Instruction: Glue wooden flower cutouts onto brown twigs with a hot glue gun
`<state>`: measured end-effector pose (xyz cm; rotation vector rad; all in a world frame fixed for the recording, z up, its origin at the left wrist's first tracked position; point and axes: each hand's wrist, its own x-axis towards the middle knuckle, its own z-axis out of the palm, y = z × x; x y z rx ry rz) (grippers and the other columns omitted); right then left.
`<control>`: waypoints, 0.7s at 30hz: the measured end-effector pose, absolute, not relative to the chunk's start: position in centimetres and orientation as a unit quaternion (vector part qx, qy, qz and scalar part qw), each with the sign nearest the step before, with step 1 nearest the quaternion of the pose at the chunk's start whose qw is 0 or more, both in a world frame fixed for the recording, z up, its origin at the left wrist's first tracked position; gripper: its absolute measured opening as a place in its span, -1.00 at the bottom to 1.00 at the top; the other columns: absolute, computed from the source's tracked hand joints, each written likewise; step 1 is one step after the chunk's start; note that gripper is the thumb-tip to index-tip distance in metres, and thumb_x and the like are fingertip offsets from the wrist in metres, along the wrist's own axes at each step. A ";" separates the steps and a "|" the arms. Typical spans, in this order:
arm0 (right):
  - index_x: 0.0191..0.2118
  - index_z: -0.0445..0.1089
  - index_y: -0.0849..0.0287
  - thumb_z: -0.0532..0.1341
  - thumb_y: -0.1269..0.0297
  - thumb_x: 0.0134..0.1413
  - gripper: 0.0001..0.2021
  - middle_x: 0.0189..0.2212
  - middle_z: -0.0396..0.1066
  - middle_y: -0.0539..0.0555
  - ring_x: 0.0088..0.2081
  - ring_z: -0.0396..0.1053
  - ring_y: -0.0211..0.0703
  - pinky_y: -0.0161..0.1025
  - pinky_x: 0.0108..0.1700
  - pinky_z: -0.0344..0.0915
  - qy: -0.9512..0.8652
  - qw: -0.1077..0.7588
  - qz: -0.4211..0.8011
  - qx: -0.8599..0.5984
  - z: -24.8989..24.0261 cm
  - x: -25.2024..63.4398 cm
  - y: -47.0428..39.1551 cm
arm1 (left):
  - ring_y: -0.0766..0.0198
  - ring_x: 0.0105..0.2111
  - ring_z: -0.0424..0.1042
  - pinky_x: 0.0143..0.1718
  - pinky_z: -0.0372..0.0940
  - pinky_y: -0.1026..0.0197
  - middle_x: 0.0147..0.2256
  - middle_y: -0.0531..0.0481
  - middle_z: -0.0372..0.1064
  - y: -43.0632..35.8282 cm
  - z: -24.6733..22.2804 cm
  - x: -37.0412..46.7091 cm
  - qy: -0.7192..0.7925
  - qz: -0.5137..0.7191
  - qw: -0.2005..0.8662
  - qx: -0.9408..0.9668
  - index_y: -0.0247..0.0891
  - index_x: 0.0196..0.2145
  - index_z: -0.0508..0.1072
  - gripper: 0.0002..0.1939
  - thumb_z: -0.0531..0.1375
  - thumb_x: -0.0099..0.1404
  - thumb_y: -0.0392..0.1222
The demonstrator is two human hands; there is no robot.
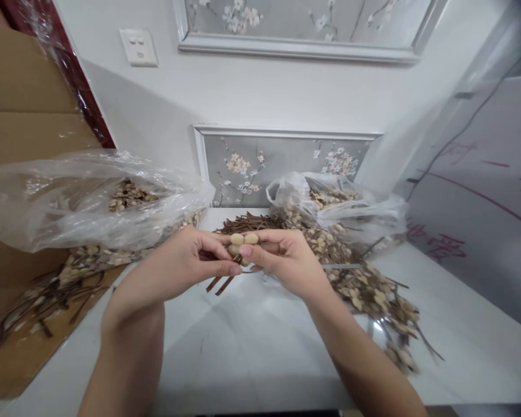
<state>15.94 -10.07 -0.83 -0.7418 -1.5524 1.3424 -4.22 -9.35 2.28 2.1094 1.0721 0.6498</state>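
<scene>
Close together over the table's middle, both hands meet at a small cluster of beige oval pieces (pixel 237 240). My left hand (pixel 206 253) pinches its left and lower side between thumb and fingers. From the other side my right hand (pixel 282 255) grips it, thumb pressed on the front. What the pieces are made of I cannot tell. Just behind the hands lies a pile of thin brown sticks (pixel 248 222). Two dark brown stick ends (pixel 219 285) show below the left fingers; whether they are attached to the cluster is hidden.
Clear plastic bags hold more beige pieces, one bag (pixel 69 202) at left, another bag (pixel 342 200) at right. Loose beige clusters with stems (pixel 377 295) spread over the right side of the white table (pixel 243 347). Cardboard (pixel 21 231) stands at left, before a wall with framed flower panels.
</scene>
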 end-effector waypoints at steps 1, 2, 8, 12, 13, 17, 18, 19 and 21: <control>-0.14 0.57 0.16 0.37 0.08 0.00 -0.67 -0.33 0.58 0.09 -0.30 0.52 -0.08 -0.13 -0.18 0.45 -0.630 0.462 0.543 -0.307 -0.9 15.9 -10.0 | 0.30 -0.51 0.33 -0.49 0.19 0.29 -0.53 0.01 0.45 -9.3 2.3 -4.2 0.412 0.248 0.337 0.810 -0.26 -0.63 0.52 -0.66 0.30 0.17 0.00; -0.16 0.57 0.17 0.37 0.09 0.00 -0.68 -0.32 0.58 0.09 -0.31 0.52 -0.09 -0.13 -0.18 0.45 -0.630 0.463 0.540 -0.310 -0.9 15.9 -10.0 | 0.29 -0.50 0.33 -0.49 0.19 0.29 -0.52 0.01 0.46 -9.3 2.3 -4.2 0.412 0.248 0.340 0.808 -0.26 -0.62 0.53 -0.67 0.30 0.17 0.00; -0.17 0.58 0.16 0.35 0.11 0.03 -0.71 -0.29 0.59 0.12 -0.27 0.53 -0.07 -0.17 -0.21 0.44 -0.625 0.468 0.539 -0.314 -0.8 16.1 -10.0 | 0.31 -0.53 0.33 -0.51 0.18 0.29 -0.48 0.00 0.51 -9.5 2.6 -4.1 0.415 0.261 0.351 0.798 -0.25 -0.60 0.58 -0.70 0.32 0.15 -0.01; -0.19 0.58 0.14 0.34 0.12 0.06 -0.75 -0.29 0.59 0.10 -0.29 0.52 -0.13 -0.26 -0.29 0.39 -0.633 0.470 0.523 -0.324 -0.8 16.2 -10.1 | 0.40 -0.60 0.23 -0.57 0.12 0.31 -0.38 -0.01 0.56 -9.5 2.8 -4.2 0.411 0.276 0.350 0.795 -0.26 -0.59 0.60 -0.69 0.31 0.16 0.00; -0.20 0.59 0.13 0.34 0.12 0.06 -0.76 -0.28 0.59 0.10 -0.31 0.51 -0.15 -0.28 -0.30 0.39 -0.635 0.472 0.519 -0.325 -0.8 16.3 -10.1 | 0.41 -0.61 0.20 -0.58 0.11 0.31 -0.38 -0.01 0.56 -9.4 2.8 -4.2 0.411 0.277 0.348 0.796 -0.26 -0.59 0.60 -0.69 0.31 0.16 0.01; -0.21 0.59 0.11 0.34 0.12 0.05 -0.78 -0.31 0.59 0.08 -0.33 0.50 -0.18 -0.28 -0.30 0.39 -0.630 0.480 0.518 -0.325 -0.9 16.3 -10.0 | 0.41 -0.60 0.21 -0.58 0.11 0.32 -0.37 -0.01 0.56 -9.3 2.6 -4.4 0.407 0.280 0.337 0.801 -0.25 -0.57 0.60 -0.70 0.29 0.18 -0.01; -0.21 0.59 0.11 0.35 0.12 0.05 -0.77 -0.34 0.58 0.07 -0.34 0.50 -0.18 -0.27 -0.30 0.39 -0.627 0.481 0.519 -0.326 -1.0 16.3 -10.0 | 0.41 -0.59 0.22 -0.57 0.12 0.32 -0.37 -0.02 0.56 -9.3 2.5 -4.5 0.408 0.280 0.332 0.803 -0.25 -0.58 0.59 -0.69 0.29 0.19 -0.01; -0.21 0.59 0.11 0.35 0.13 0.04 -0.77 -0.36 0.58 0.07 -0.34 0.50 -0.17 -0.27 -0.29 0.39 -0.626 0.482 0.519 -0.327 -1.0 16.3 -9.9 | 0.41 -0.58 0.23 -0.57 0.12 0.32 -0.37 -0.02 0.56 -9.2 2.5 -4.6 0.410 0.279 0.326 0.805 -0.26 -0.59 0.58 -0.67 0.28 0.21 -0.01; -0.21 0.60 0.12 0.35 0.13 0.04 -0.77 -0.38 0.58 0.07 -0.34 0.49 -0.17 -0.27 -0.29 0.39 -0.625 0.481 0.519 -0.330 -1.0 16.3 -9.9 | 0.42 -0.58 0.21 -0.57 0.12 0.33 -0.36 -0.02 0.55 -9.2 2.4 -4.7 0.412 0.273 0.324 0.807 -0.26 -0.57 0.58 -0.67 0.27 0.23 -0.01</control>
